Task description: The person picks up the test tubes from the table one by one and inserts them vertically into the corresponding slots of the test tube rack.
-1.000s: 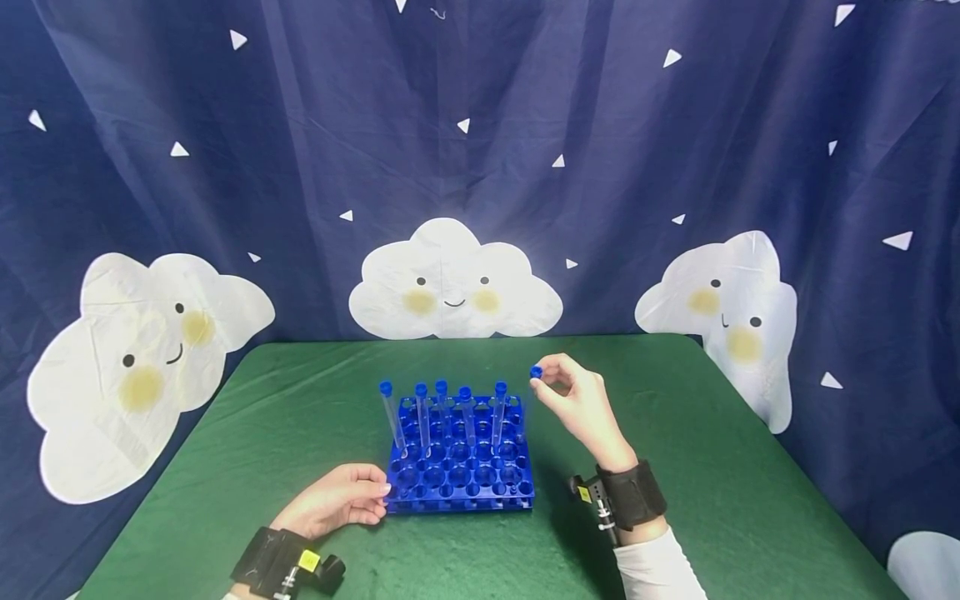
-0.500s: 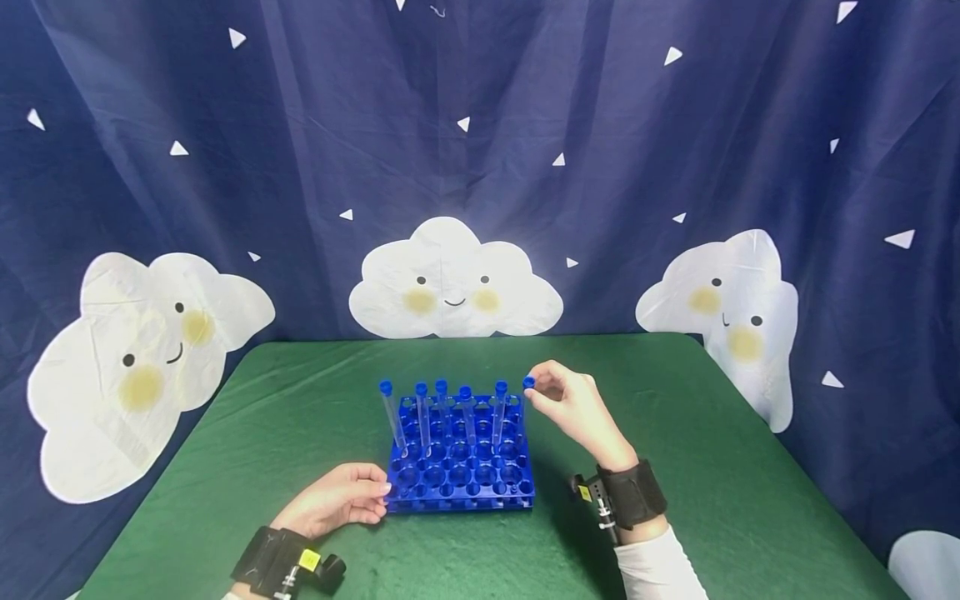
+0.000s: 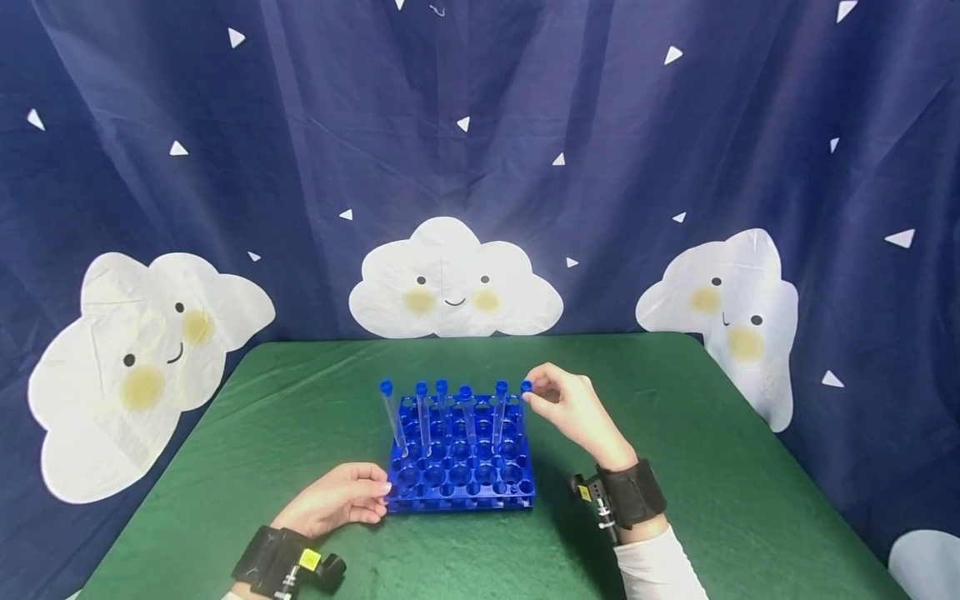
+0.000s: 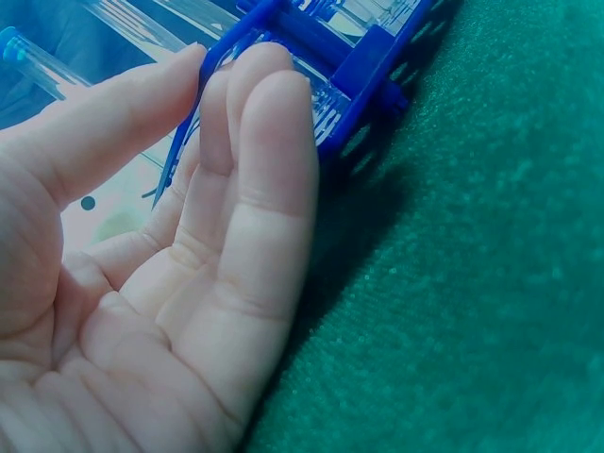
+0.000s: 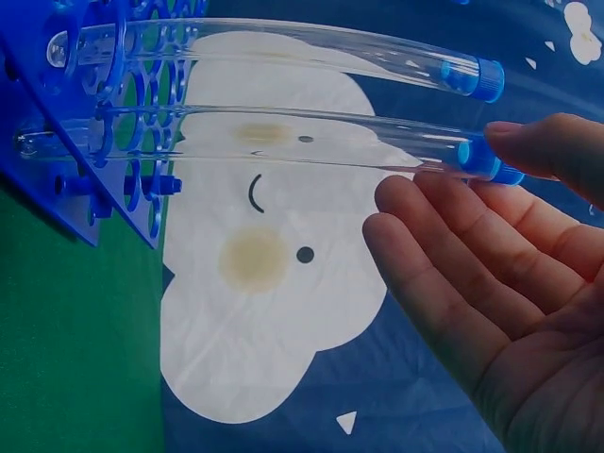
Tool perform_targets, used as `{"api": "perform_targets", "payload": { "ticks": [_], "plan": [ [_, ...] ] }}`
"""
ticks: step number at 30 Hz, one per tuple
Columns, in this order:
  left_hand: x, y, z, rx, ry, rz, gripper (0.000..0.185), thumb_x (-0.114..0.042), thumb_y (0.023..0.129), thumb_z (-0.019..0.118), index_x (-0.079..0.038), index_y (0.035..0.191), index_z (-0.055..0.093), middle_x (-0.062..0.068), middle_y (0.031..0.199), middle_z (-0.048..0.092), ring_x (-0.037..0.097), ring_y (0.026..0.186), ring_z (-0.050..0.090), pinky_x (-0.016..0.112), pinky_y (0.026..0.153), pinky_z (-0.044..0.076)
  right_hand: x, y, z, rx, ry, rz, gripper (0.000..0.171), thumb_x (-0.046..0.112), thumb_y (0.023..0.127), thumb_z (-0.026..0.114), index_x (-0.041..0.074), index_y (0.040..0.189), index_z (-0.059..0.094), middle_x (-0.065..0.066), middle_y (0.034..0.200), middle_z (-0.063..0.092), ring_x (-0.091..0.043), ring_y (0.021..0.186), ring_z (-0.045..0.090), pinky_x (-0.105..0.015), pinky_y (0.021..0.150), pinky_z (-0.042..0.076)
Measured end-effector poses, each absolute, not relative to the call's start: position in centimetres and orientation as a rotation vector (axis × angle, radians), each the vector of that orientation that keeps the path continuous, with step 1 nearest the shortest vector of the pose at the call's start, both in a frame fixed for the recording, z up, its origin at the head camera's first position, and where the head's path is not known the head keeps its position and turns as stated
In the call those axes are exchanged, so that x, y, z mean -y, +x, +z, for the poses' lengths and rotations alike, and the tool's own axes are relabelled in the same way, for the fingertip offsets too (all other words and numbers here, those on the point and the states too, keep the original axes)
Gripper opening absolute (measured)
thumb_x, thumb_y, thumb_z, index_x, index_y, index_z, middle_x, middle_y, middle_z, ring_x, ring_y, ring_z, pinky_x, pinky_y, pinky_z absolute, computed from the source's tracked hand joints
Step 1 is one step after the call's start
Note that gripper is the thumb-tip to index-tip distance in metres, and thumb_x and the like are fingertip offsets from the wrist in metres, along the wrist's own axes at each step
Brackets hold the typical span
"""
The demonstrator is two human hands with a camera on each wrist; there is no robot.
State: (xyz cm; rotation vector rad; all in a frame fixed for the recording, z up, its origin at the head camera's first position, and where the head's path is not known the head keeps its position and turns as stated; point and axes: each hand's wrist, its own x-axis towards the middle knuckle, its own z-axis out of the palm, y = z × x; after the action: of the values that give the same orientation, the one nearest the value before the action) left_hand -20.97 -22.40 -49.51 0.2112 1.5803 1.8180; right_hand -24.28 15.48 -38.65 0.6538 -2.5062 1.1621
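Note:
A blue test-tube rack (image 3: 459,479) stands on the green table (image 3: 690,442). Several clear tubes with blue caps (image 3: 423,412) lean in its back rows. My right hand (image 3: 543,392) pinches the blue cap of one more tube (image 3: 527,386) at the rack's far right corner. In the right wrist view this tube (image 5: 283,146) runs from my thumb and fingers (image 5: 453,189) into the rack (image 5: 57,189). My left hand (image 3: 360,497) lies on the cloth, its straight fingers (image 4: 236,113) touching the rack's front left corner (image 4: 368,71).
A dark blue curtain with white cloud faces (image 3: 453,283) hangs close behind the table's far edge. Green cloth spreads to the left and right of the rack. Black wrist straps with cameras (image 3: 618,496) sit on both forearms.
My right hand has come down and a little left with the capped tube, bringing its cap level with the other caps. The left hand has stayed at the rack's corner.

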Motion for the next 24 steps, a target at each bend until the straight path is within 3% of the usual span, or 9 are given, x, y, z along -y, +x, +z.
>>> {"api": "perform_targets", "payload": {
  "ticks": [16, 24],
  "plan": [
    [22.6, -21.2, -50.0, -1.588, 0.217, 1.821, 0.008, -0.009, 0.095, 0.058, -0.016, 0.093, 0.061, -0.004, 0.082, 0.07, 0.008, 0.073, 0.068, 0.025, 0.073, 0.059, -16.1, -24.0, -38.0, 2.545, 0.658, 1.163, 0.021, 0.011, 0.087, 0.071, 0.007, 0.107, 0.064, -0.005, 0.094, 0.073, -0.018, 0.087, 0.071, -0.037, 0.08, 0.06],
    [22.5, -21.2, -50.2, -1.591, 0.228, 1.815, 0.007, -0.009, 0.096, 0.057, -0.015, 0.094, 0.06, -0.003, 0.083, 0.07, 0.009, 0.073, 0.069, 0.026, 0.073, 0.06, -17.7, -23.7, -37.6, 2.599, 0.584, 1.104, 0.034, 0.023, 0.09, 0.07, 0.009, 0.119, 0.062, -0.011, 0.107, 0.072, -0.027, 0.101, 0.069, -0.047, 0.087, 0.057]
  ]
}}
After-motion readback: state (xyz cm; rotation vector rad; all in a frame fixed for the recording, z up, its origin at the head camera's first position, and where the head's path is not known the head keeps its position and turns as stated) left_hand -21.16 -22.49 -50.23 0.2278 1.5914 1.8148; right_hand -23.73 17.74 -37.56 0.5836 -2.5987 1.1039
